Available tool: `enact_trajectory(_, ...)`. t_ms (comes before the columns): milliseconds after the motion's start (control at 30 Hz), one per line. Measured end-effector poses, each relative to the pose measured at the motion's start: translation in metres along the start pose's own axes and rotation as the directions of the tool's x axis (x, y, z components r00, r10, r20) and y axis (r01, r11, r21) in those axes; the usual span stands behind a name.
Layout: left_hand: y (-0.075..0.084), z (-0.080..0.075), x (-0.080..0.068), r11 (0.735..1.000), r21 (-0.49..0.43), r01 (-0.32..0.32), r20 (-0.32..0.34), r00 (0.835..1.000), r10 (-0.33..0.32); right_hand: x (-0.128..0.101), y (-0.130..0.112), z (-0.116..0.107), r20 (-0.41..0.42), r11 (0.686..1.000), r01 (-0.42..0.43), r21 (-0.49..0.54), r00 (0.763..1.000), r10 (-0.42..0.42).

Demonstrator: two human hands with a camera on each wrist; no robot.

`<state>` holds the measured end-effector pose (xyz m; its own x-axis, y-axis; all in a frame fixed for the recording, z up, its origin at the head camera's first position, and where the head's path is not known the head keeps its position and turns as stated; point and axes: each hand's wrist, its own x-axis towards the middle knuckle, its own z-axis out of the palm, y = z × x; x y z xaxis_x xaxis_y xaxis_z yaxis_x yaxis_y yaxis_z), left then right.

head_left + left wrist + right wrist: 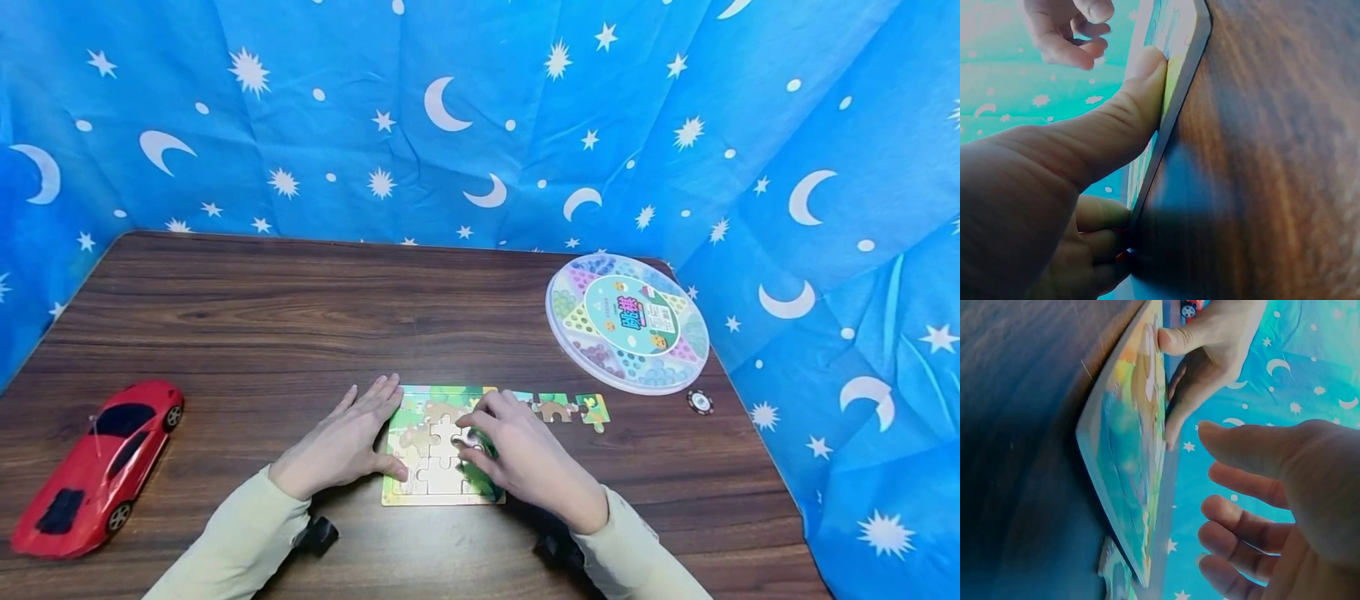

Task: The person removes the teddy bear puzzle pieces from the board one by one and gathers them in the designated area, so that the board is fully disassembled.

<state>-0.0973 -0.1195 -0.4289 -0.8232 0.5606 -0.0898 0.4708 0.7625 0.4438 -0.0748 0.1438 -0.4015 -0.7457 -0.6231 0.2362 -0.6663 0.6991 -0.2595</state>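
Observation:
A jigsaw puzzle (444,477) in a flat tray lies in front of me, with animal and green scenery pictures glinting under the light. My left hand (337,442) rests along its left side; the thumb presses on the puzzle's face and the fingers reach to the far left corner. Above the right part of the puzzle hovers my right hand (525,450), its fingers loosely bent and apart. In the right wrist view, no piece shows between that thumb and the fingers. A row of loose puzzle pieces (556,408) extends to the right, partly hidden behind the right hand.
At the left lies a red toy car (101,471). A round Chinese checkers box (630,325) sits at the back right, with a black-and-white poker chip (700,402) beside it. A blue star-and-moon curtain (337,125) borders the wooden table (300,317).

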Motion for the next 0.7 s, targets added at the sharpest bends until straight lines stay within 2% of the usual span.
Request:
enact_trajectory(267, 0.000, 0.000, 0.000, 1.000, -0.009, -0.003, -0.001, 1.000, 0.003, 0.001, -0.005, 0.008, 0.077, 0.998, 0.054, -0.033, 0.996, -0.051)
enact_trajectory(533, -0.001, 0.001, -0.001, 1.000, -0.010, -0.009, -0.011, 1.000, 0.009, 0.001, -0.008, 0.014, 0.135, 0.997, 0.049, -0.064, 0.990, -0.040)
enact_trajectory(700, -0.001, 0.001, -0.001, 1.000, -0.010, -0.010, -0.013, 1.000, 0.010, 0.000, -0.008, 0.015, 0.138, 0.997, 0.044, -0.064, 0.990, -0.035)
